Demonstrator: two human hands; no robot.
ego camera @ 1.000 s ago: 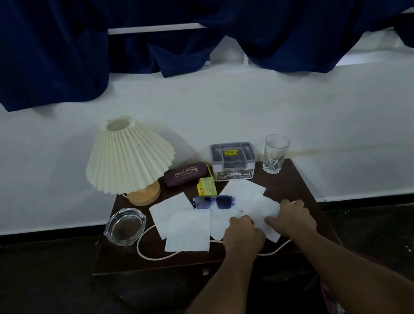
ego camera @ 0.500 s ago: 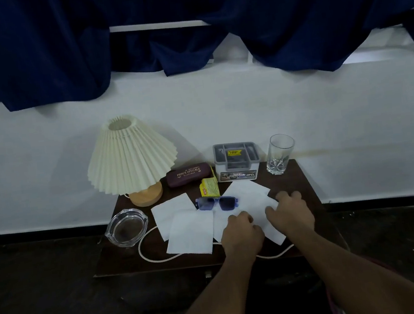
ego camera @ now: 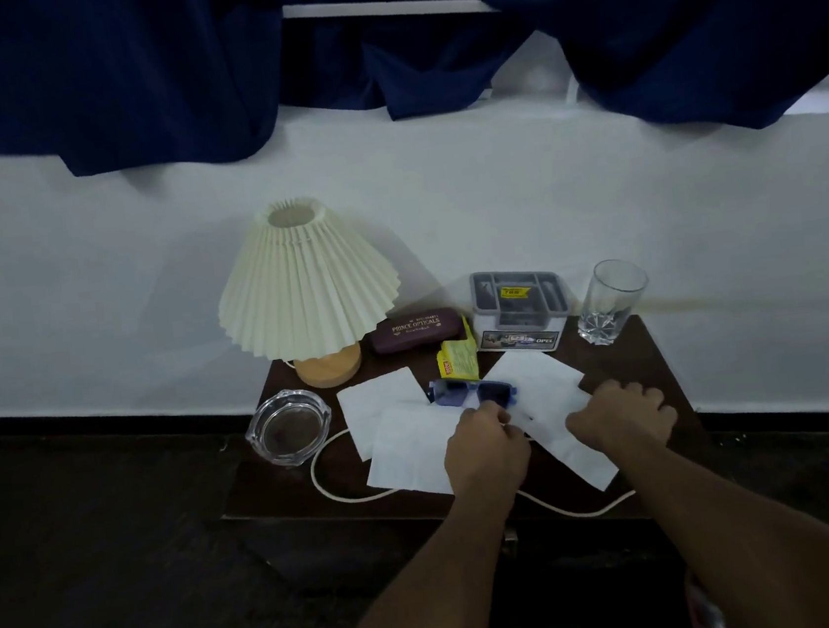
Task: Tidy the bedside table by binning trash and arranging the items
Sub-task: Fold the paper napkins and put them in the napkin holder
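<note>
Both your hands are curled at the near right of the table (ego camera: 634, 356). Your left hand (ego camera: 487, 447) pinches the left edge of a white tissue (ego camera: 548, 391) just near of the sunglasses (ego camera: 473, 392), and your right hand (ego camera: 620, 417) grips its right edge. More tissues (ego camera: 406, 438) lie to the left, beside the ashtray (ego camera: 288, 426).

Dim room, cool blue cast, no direct light. Pale daylight leaks through gap behind curtain (ego camera: 115, 64); wall (ego camera: 90, 299) flat grey. Lamp (ego camera: 302, 280) not glowing, soft shadow on wall to its right. Floor (ego camera: 97, 582) near black, detail lost. Tissues (ego camera: 407, 449) brightest on tabletop (ego camera: 629, 356). Small glints on glass (ego camera: 612, 301). Skirting (ego camera: 52, 419) bows from wide lens. Slight overall softness, grain in darks.
</note>
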